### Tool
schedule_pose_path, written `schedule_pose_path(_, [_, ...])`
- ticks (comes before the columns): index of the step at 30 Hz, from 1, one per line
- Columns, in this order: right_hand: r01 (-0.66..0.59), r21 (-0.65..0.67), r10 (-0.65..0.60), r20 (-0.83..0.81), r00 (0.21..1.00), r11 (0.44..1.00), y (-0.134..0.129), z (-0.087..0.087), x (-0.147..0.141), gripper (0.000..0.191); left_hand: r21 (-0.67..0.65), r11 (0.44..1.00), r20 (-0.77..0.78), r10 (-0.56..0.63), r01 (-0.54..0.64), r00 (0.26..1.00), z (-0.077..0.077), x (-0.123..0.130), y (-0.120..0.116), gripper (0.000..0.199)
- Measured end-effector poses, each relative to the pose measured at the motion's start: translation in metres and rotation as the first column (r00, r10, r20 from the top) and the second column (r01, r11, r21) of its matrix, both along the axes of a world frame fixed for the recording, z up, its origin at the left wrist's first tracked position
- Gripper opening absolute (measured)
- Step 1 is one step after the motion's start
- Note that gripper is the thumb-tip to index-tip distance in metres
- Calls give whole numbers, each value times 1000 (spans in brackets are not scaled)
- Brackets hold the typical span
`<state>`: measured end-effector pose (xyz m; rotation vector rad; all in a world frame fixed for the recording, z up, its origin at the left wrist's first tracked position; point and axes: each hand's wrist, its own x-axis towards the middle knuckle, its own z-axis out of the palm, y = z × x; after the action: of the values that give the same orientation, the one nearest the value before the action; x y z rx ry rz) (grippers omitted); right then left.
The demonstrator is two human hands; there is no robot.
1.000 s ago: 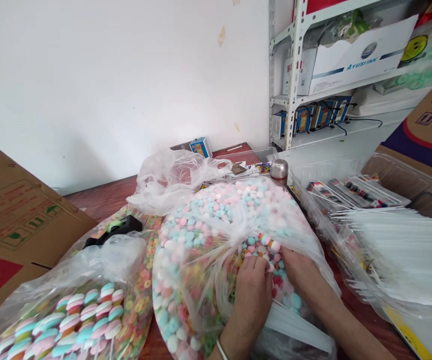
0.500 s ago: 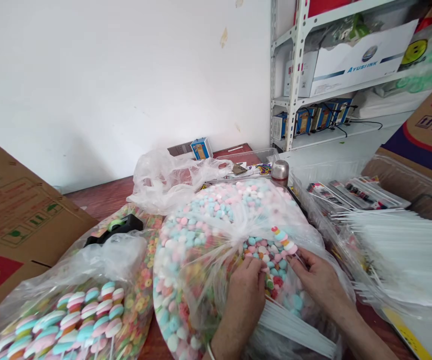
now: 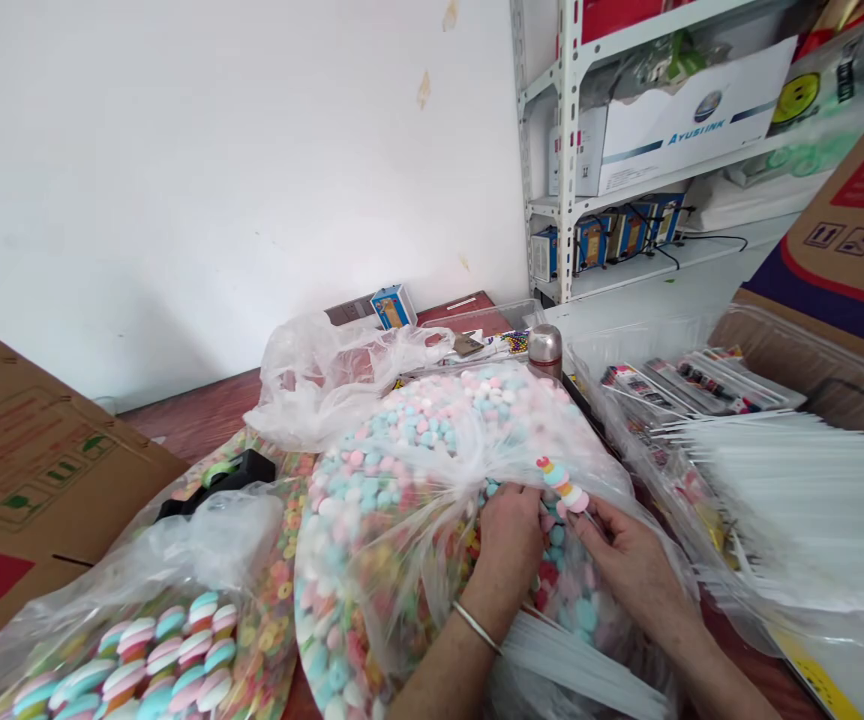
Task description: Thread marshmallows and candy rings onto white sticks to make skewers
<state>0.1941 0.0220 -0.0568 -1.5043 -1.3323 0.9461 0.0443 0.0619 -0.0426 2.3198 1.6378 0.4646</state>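
Note:
My right hand [image 3: 619, 545] is closed on a candy skewer [image 3: 563, 487], a short stack of pink, white, yellow and blue pieces tilted up to the left. My left hand [image 3: 511, 535], a bangle on its wrist, reaches into the open mouth of a large clear bag [image 3: 379, 445] full of pastel candies. Its fingertips are hidden among the pieces. Below the hands, a bundle of white sticks [image 3: 574, 660] lies on the bag. Finished-looking candy skewers [image 3: 162, 655] lie in a clear bag at the lower left.
A black tape dispenser [image 3: 222, 480] rests on the left bag. To the right, a clear plastic bin [image 3: 631, 475] holds a thick stack of white sticks [image 3: 784, 510]. A metal-capped bottle [image 3: 545, 350] stands behind the candy bag. Cardboard boxes [image 3: 49, 460] flank the table, and a metal shelf [image 3: 568, 150] stands behind.
My left hand has moved up and deeper into the candies, its fingers now out of sight. My right hand still holds the skewer. The whole view has shifted slightly.

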Motion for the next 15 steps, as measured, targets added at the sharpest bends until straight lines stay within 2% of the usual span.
schedule_pose_path(3, [-11,2,11,-34,999,1000,1,-3,1,47,20,1000,-19,-11,11,1000,0,3,1,28])
schedule_pose_path(6, [-41,14,42,-64,997,999,1,-3,3,45,44,999,-22,-31,32,999,6,-1,-3,16])
schedule_pose_path(9, [-151,25,153,-172,973,988,-4,1,4,42,70,997,19,-43,42,999,16,-13,-15,16])
schedule_pose_path(11, [-287,24,279,-329,902,958,-12,7,3,40,73,996,195,-67,54,978,21,-23,-29,22])
schedule_pose_path(12, [-353,22,331,-409,851,935,-17,11,1,38,64,996,325,-78,61,943,22,-28,-36,24])
schedule_pose_path(15, [-435,19,372,-551,747,900,-32,25,-6,34,-43,996,689,-27,77,725,23,-39,-59,16])
